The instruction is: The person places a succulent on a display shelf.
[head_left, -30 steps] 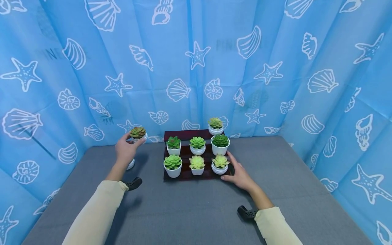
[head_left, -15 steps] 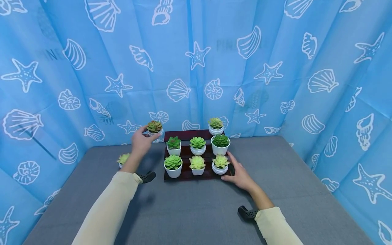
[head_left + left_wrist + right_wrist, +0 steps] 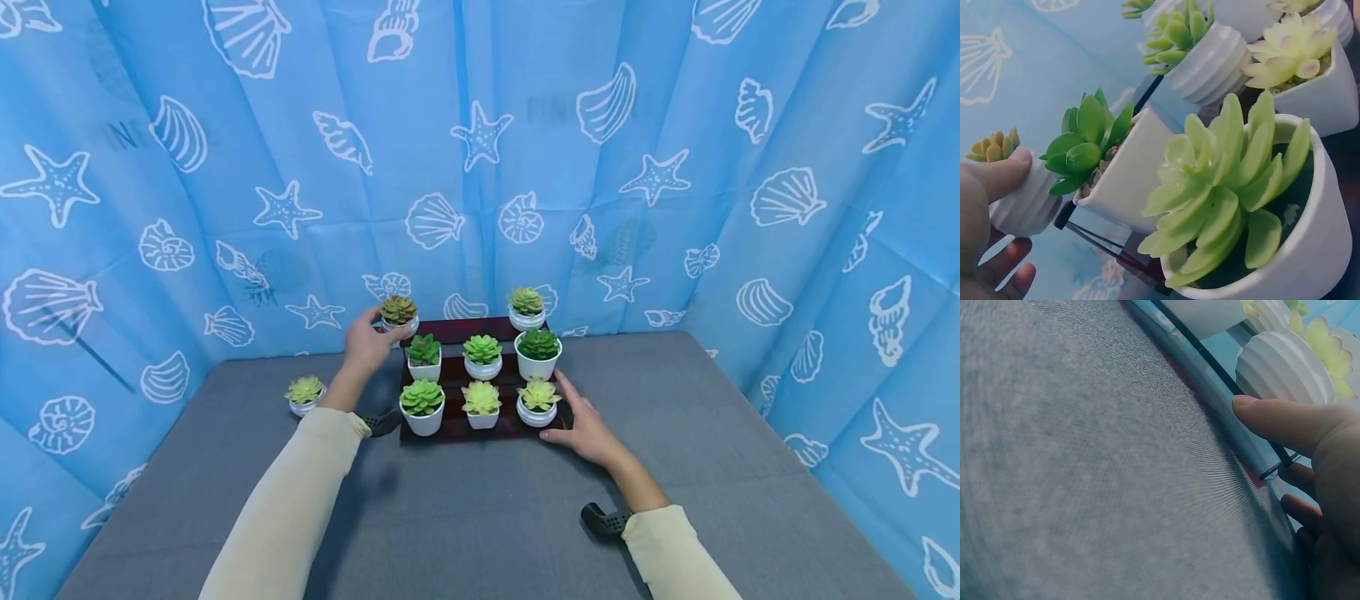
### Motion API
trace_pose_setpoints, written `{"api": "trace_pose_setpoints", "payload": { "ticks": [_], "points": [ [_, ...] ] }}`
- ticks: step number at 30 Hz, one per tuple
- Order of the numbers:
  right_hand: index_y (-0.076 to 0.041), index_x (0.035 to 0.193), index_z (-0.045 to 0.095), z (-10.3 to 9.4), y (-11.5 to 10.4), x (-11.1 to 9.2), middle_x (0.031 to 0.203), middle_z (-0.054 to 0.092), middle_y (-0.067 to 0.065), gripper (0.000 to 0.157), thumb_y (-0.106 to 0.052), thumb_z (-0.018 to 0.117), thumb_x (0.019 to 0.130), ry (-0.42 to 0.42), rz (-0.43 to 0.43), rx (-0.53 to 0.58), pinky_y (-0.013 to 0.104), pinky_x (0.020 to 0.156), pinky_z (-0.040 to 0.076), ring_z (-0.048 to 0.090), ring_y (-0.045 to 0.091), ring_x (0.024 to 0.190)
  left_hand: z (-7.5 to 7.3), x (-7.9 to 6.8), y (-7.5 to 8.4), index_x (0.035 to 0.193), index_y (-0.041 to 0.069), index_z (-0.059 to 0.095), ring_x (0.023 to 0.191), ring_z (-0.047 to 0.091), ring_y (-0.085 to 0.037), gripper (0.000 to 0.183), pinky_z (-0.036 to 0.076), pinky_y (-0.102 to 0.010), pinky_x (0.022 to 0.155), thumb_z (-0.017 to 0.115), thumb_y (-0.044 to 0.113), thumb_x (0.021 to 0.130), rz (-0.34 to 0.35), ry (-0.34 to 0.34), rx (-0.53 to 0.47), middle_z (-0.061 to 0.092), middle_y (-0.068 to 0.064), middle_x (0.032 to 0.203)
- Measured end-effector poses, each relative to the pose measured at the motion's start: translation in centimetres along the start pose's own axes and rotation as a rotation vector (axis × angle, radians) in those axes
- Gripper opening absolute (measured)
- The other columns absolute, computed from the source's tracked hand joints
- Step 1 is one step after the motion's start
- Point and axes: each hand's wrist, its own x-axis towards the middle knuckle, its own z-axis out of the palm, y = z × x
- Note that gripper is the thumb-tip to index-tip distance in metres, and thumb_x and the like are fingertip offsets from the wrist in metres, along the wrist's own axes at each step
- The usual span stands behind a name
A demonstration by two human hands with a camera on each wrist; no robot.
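My left hand holds a small potted succulent with reddish-green leaves in a ribbed white pot, at the left end of the stand's top tier. In the left wrist view, thumb and fingers sit around that pot, beside a square-potted green succulent. The dark red-brown tiered plant stand bears several potted succulents on its three steps. At its right front corner my right hand grips the stand, thumb on the front edge and fingers along the side. The right wrist view shows the thumb on the black edge, below a ribbed pot.
A yellow-green succulent in a white pot stands on the grey tabletop, left of the stand and beside the left forearm. At the top tier's right end stands another potted succulent. A blue shell-print curtain hangs behind.
The left hand has carried the reddish-green succulent rightward from over the table's left side to the top tier's left end. The yellow-green plant behind that arm has come into view. The right hand stays put.
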Motion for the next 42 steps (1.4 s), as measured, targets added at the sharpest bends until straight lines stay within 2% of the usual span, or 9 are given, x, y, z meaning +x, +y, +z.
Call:
{"api": "trace_pose_setpoints", "payload": {
  "ticks": [5,10,17,20,25,27,33,42],
  "points": [
    [-0.017,0.157,0.013,0.1,0.0,0.0,0.147,0.038,0.024,0.105,-0.024,0.083,0.079,0.005,-0.005,-0.011,0.065,0.103,0.029,0.036,0.043,0.131,0.0,0.2,0.1,0.146,0.006,0.042,0.122,0.049,-0.035,0.069,0.047,-0.049,0.092,0.073,0.029,0.089,-0.026,-0.021,-0.015,0.044,-0.019,0.145],
    [-0.017,0.157,0.013,0.1,0.1,0.0,0.146,0.04,0.025,0.105,-0.023,0.083,0.078,0.011,-0.015,-0.009,0.065,0.103,0.029,0.036,0.043,0.13,0.2,0.3,0.6,0.148,0.006,0.04,0.124,0.047,-0.035,0.07,0.045,-0.05,0.095,0.071,0.032,0.09,-0.042,-0.048,0.012,0.043,-0.019,0.145],
    [-0.017,0.157,0.013,0.1,-0.1,-0.1,0.146,0.04,0.024,0.105,-0.023,0.083,0.078,0.011,-0.014,-0.005,0.065,0.103,0.029,0.037,0.043,0.13,0.6,-0.2,1.2,0.148,0.01,0.041,0.105,0.054,-0.032,0.074,0.046,-0.047,0.082,0.071,0.041,0.088,-0.05,-0.015,0.145,0.056,-0.016,0.122],
    [-0.016,0.157,0.014,0.1,-0.1,-0.1,0.147,0.039,0.025,0.105,-0.022,0.083,0.078,0.015,-0.019,-0.005,0.065,0.103,0.029,0.037,0.043,0.13,0.6,-0.5,1.6,0.147,0.01,0.042,0.109,0.054,-0.033,0.075,0.045,-0.049,0.088,0.072,0.042,0.087,-0.067,0.005,0.162,0.057,-0.015,0.125],
    [-0.016,0.157,0.013,0.0,-0.1,0.0,0.148,0.037,0.024,0.105,-0.022,0.083,0.078,0.01,-0.016,-0.005,0.066,0.103,0.028,0.036,0.043,0.131,0.5,-0.8,1.8,0.138,0.007,0.052,0.117,0.051,-0.034,0.063,0.029,-0.053,0.102,0.072,0.039,0.087,-0.086,0.047,0.164,0.06,-0.014,0.128],
    [-0.017,0.157,0.013,0.0,-0.1,0.0,0.148,0.037,0.024,0.105,-0.022,0.083,0.078,0.007,-0.011,-0.006,0.066,0.103,0.028,0.035,0.044,0.131,0.5,-0.8,1.8,0.135,0.008,0.056,0.116,0.051,-0.033,0.059,0.024,-0.055,0.102,0.072,0.039,0.087,-0.081,0.063,0.177,0.062,-0.012,0.124],
    [-0.013,0.157,0.014,-0.1,0.0,-0.1,0.145,0.04,0.026,0.106,-0.023,0.083,0.077,0.021,-0.031,-0.022,0.064,0.102,0.031,0.037,0.044,0.129,0.6,-0.7,1.9,0.129,0.013,0.062,0.107,0.056,-0.032,0.048,0.025,-0.054,0.101,0.07,0.038,0.089,-0.056,0.077,0.199,0.068,-0.01,0.112],
    [-0.012,0.156,0.016,0.0,0.1,-0.1,0.145,0.04,0.026,0.105,-0.024,0.084,0.077,0.028,-0.052,-0.03,0.063,0.102,0.032,0.038,0.044,0.129,0.7,-0.6,2.2,0.125,0.012,0.066,0.102,0.061,-0.03,0.038,0.03,-0.055,0.097,0.068,0.031,0.093,0.003,0.011,0.211,0.069,-0.011,0.11]
  ]
}}
